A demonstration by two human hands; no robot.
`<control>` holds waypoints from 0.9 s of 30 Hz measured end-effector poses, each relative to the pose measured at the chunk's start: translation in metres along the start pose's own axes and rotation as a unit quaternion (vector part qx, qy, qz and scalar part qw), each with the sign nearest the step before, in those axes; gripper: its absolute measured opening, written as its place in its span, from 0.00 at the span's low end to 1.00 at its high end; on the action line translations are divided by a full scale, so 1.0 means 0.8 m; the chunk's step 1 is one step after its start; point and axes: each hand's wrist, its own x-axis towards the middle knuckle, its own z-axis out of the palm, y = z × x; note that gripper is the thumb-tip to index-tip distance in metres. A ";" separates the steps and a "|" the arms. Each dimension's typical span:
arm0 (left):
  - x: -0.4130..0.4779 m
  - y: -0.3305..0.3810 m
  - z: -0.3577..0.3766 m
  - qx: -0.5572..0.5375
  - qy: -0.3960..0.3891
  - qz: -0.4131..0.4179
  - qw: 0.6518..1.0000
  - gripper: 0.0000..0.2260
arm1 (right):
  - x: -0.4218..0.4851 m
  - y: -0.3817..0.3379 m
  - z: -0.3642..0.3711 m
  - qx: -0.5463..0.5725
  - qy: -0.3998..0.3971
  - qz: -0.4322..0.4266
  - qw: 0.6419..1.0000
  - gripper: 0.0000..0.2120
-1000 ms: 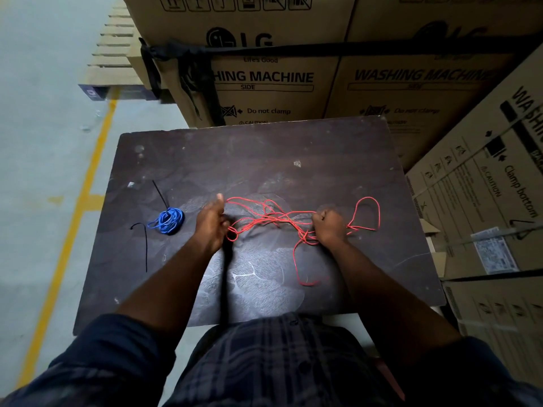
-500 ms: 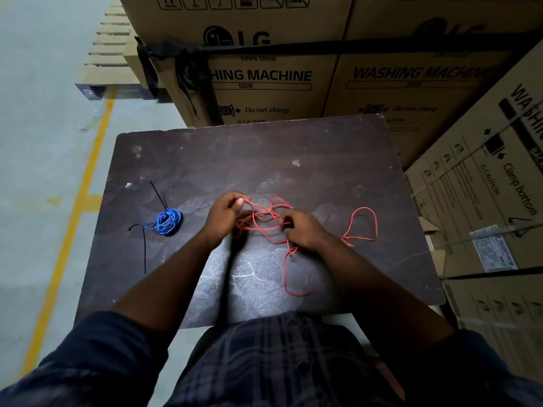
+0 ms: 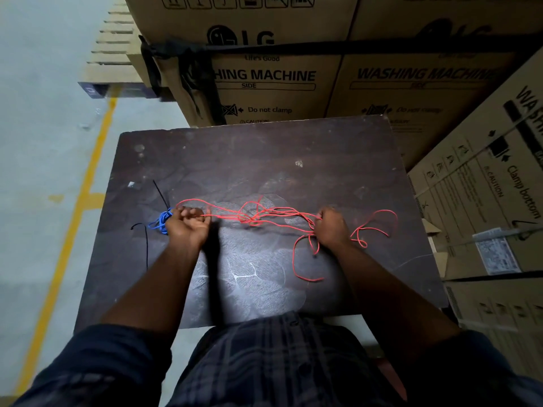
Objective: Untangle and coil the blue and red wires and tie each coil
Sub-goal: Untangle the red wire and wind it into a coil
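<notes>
Washing-machine cartons (image 3: 264, 77) stand behind the table (image 3: 264, 154). Across the table's middle my red wire (image 3: 282, 213) is stretched, tangled halfway, with loose loops trailing toward the table's right edge. My left hand (image 3: 188, 227) and right hand (image 3: 330, 227) each grip it in curled fingers. The blue wire (image 3: 159, 225), coiled, lies toward the table's left edge, just beside my left hand, among black ties (image 3: 160, 190).

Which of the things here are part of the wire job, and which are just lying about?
Job: red wire, held by left hand and right hand; blue wire coil; loose black tie.
Lying about: washing machine boxes; pallet; paper scrap on the table.
</notes>
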 end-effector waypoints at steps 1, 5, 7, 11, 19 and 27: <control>0.002 0.006 -0.002 -0.024 0.002 0.009 1.000 0.21 | 0.001 0.005 -0.002 0.000 0.006 0.001 1.000 0.07; 0.006 0.034 -0.011 -0.034 0.003 0.036 0.999 0.27 | 0.008 0.027 -0.010 0.036 0.027 0.047 0.998 0.04; 0.004 0.039 -0.013 0.003 -0.006 0.035 0.999 0.27 | 0.009 0.030 -0.013 0.062 0.035 0.070 0.995 0.06; -0.002 0.020 -0.005 0.243 -0.018 0.005 0.970 0.24 | 0.010 0.024 -0.014 0.096 0.039 0.075 0.992 0.09; -0.009 -0.031 0.009 0.799 -0.137 0.295 0.506 0.11 | -0.002 -0.026 0.000 0.043 -0.027 -0.114 0.992 0.15; -0.058 -0.086 0.024 0.869 -0.369 0.290 0.159 0.28 | -0.036 -0.058 0.019 0.056 -0.082 -0.252 0.963 0.11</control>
